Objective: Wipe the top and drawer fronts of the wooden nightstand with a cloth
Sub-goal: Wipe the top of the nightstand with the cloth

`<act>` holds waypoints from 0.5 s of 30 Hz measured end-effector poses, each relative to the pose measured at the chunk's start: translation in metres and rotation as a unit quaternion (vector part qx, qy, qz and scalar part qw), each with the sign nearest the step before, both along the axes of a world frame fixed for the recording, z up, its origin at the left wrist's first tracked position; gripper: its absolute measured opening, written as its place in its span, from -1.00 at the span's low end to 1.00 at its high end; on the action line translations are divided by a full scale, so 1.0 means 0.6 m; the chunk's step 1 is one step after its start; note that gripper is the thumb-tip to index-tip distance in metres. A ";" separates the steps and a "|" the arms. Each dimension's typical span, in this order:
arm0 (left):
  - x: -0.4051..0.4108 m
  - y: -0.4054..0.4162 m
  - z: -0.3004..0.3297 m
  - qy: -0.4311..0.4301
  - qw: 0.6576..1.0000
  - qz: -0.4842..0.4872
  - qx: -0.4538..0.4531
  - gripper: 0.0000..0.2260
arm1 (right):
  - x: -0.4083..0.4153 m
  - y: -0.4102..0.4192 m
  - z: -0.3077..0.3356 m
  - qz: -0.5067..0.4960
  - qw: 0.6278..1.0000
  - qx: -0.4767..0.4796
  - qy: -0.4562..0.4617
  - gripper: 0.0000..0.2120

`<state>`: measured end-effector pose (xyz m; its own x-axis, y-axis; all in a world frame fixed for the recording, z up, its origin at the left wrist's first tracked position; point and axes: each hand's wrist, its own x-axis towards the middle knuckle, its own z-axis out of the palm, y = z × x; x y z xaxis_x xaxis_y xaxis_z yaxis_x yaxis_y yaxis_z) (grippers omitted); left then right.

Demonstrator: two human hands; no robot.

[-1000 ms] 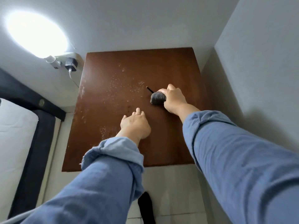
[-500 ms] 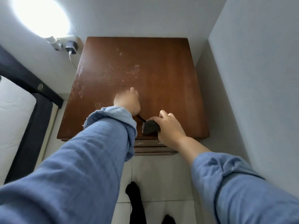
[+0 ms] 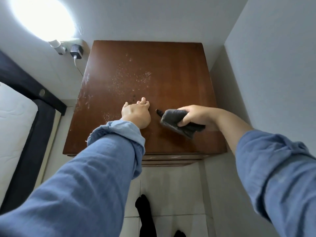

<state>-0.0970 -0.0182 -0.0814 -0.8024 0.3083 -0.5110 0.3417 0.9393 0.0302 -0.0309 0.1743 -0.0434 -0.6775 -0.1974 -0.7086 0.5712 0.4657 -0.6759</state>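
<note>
The brown wooden nightstand fills the middle of the view, seen from above. Pale dust specks cover its left and centre. My right hand grips a bunched dark grey cloth over the right front part of the top. My left hand rests on the top just left of the cloth, palm down, fingers held together. A thin strip of the drawer fronts shows under the front edge.
White walls close in behind and on the right. A bright lamp and a plugged-in charger hang on the wall at back left. A mattress in a dark frame lies left. My dark-socked feet stand on pale tiles.
My right hand swept the cloth from mid-top to the front edge, then lifted it back over the right front area. My left hand stayed on the top, shifting a little.
</note>
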 end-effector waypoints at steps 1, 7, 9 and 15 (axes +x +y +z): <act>-0.008 -0.004 0.000 0.022 1.000 -0.006 0.004 -0.46 | -0.021 0.001 0.000 -0.036 0.999 -0.023 -0.017 -0.68; -0.087 -0.030 0.005 0.141 0.977 0.034 0.157 -0.59 | -0.149 -0.029 -0.006 -0.188 0.981 -0.018 0.031 -0.63; -0.110 -0.036 -0.011 0.169 0.967 0.025 0.186 -0.57 | -0.194 -0.039 -0.010 -0.223 0.972 -0.005 0.069 -0.65; -0.160 -0.076 -0.078 0.221 0.961 0.020 0.163 -0.55 | -0.336 -0.051 -0.038 -0.166 0.939 0.170 0.249 -0.55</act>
<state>-0.1932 -0.0636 -0.1280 -0.9335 0.3586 0.0021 0.3527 0.9172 0.1854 -0.2323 0.1438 -0.0660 -0.9254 0.2644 -0.2715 0.3762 0.5547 -0.7421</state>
